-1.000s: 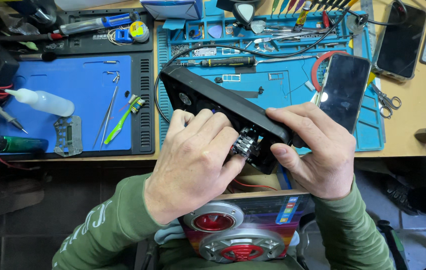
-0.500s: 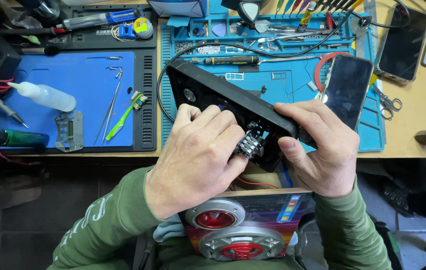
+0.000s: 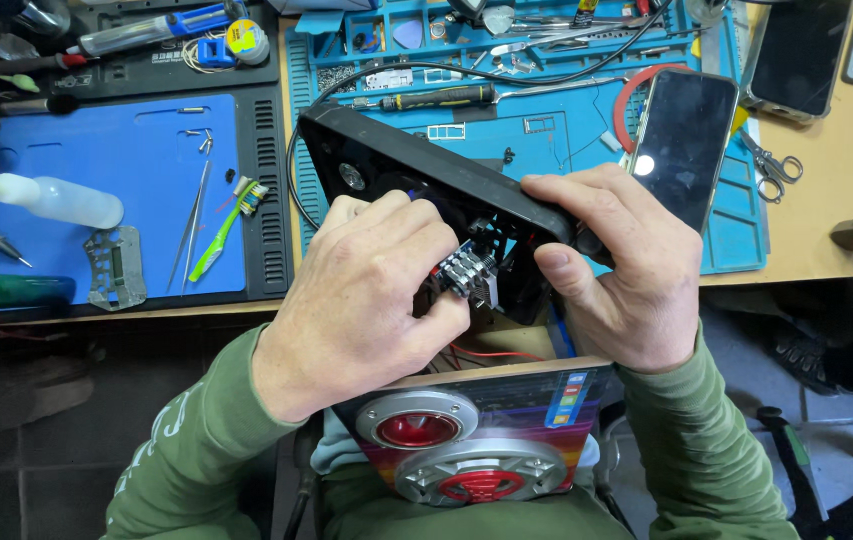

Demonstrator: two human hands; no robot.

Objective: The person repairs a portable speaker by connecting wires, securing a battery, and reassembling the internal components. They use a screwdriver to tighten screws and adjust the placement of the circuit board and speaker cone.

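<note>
Clasped between both hands, the black panel [image 3: 426, 165] is held above the lap: right hand [image 3: 626, 270] gripping its near-right end, left hand [image 3: 361, 300] pinching the metal connector block [image 3: 468, 272]; its long axis runs far-left to near-right.

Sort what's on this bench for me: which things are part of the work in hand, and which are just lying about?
In hand:
left hand and right hand holding the black plastic panel
small metal connector block at the fingertips
speaker box in the lap

Lying about:
tweezers
green brush
squeeze bottle
two phones
scissors
screwdriver
</note>
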